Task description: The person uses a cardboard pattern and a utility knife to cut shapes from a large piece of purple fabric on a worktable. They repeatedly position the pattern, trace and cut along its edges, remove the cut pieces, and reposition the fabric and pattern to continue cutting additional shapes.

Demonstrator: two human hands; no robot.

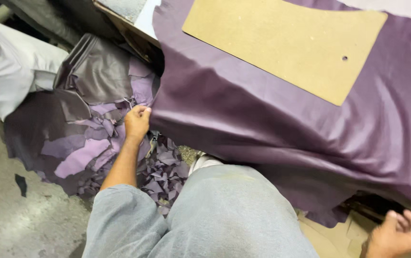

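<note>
A large purple leather hide [282, 119] drapes over a table and hangs off its near edge. A tan cardboard pattern [286, 43] lies flat on top of it. My left hand [137, 122] reaches down beside the hanging edge, fingers closed on the hide's left margin. Below it is a heap of purple leather scraps [95, 143] on the floor. My right hand [395, 234] is at the lower right, under the hide's hanging edge, fingers curled; what it holds is hidden. My grey-trousered leg [229, 210] fills the bottom centre.
A pale grey sheet of material [9, 71] lies at the left. Dark leather pieces [95, 67] sit behind the scrap heap. The concrete floor [19, 215] shows at lower left. Cardboard [329, 234] lies under the table at lower right.
</note>
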